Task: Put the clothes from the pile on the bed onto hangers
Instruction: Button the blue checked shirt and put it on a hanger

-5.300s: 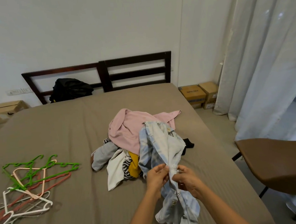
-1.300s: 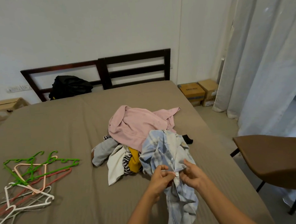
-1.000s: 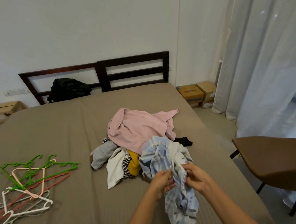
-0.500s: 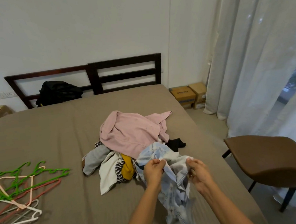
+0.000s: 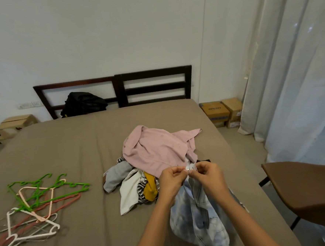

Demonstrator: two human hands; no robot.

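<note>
- My 2 hands are busy with 1 garment: the pale blue shirt point(image 5: 199, 222). It hangs from my fingers just on the near side of the pile point(image 5: 131, 188) and trails down onto the bed point(image 5: 73, 148) towards me.
- My left hand point(image 5: 171, 181) and right hand point(image 5: 209, 179) are close together with fingers curled. Each pinches the shirt's top edge, and a small white label point(image 5: 192, 167) shows between them. Neither hand is free.
- The rest of the pile lies beyond my hands. A pink top point(image 5: 155, 148) is uppermost, with grey, white, striped and yellow pieces under its left side.
- As I judge it, the step in hand is finding and opening the neck of this shirt so a hanger can go in. I cannot tell whether a button there is done up, because my fingers cover that spot.
- No garment is on a hanger yet, so the task looks to be at its start.
- The hangers point(image 5: 38, 200) lie in a tangled heap well to the left of the pile, green ones on top, far from either hand.
- The next move calls for keeping the collar in 1 hand and freeing the other. That hand must reach left past the pile and work 1 hanger out of the tangle without dragging the others along.
- Then each hanger shoulder has to slide in through the neck. The cloth is limp, so I would hold the collar open.
</note>
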